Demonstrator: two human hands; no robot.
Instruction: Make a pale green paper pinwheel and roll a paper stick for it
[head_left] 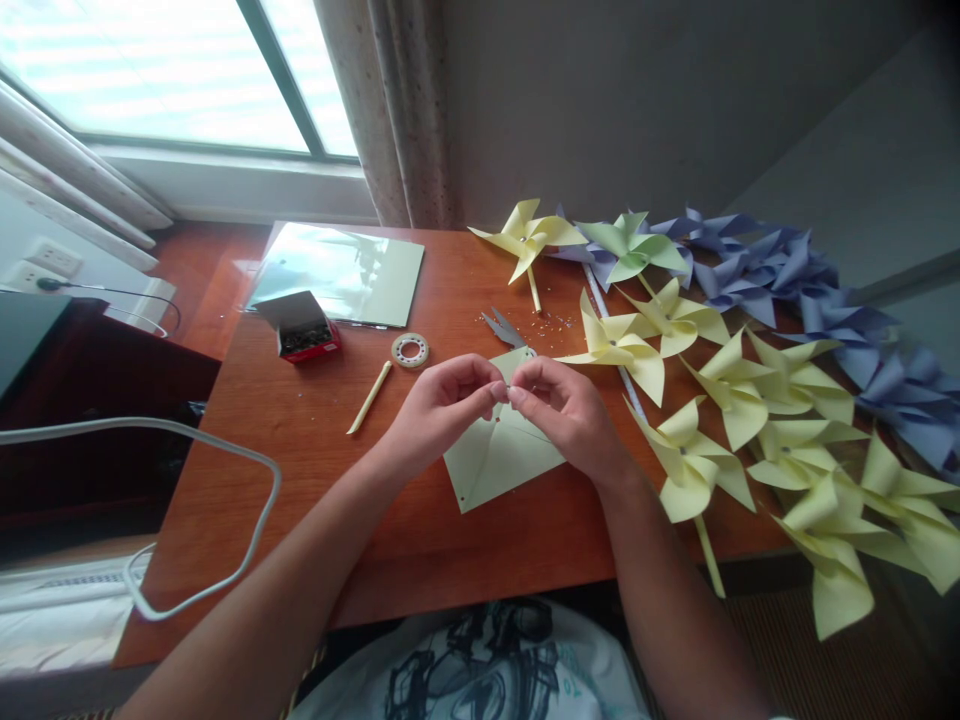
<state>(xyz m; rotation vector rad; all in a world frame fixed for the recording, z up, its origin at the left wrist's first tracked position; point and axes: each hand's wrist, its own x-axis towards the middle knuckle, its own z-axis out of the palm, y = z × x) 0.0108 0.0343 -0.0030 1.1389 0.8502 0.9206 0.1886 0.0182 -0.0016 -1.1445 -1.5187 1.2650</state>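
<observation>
Centrally, a tiny item, too small to identify, is pinched between left hand (442,398) and right hand (562,405), fingertips closed, above the cut yellow paper square (499,450) lying flat on the wooden table (315,420). Scissors (504,327), tape roll (409,350), stick (370,397) and red pin box (304,328) are kept within reach; finished pinwheels (720,400) are massed rightward. No legible writing.

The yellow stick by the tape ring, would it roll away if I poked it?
The stick looks thin and round, so a sideways poke would probably roll it across the smooth table. It seems very light, likely paper. The tape ring lies flat, so it should stay.
</observation>
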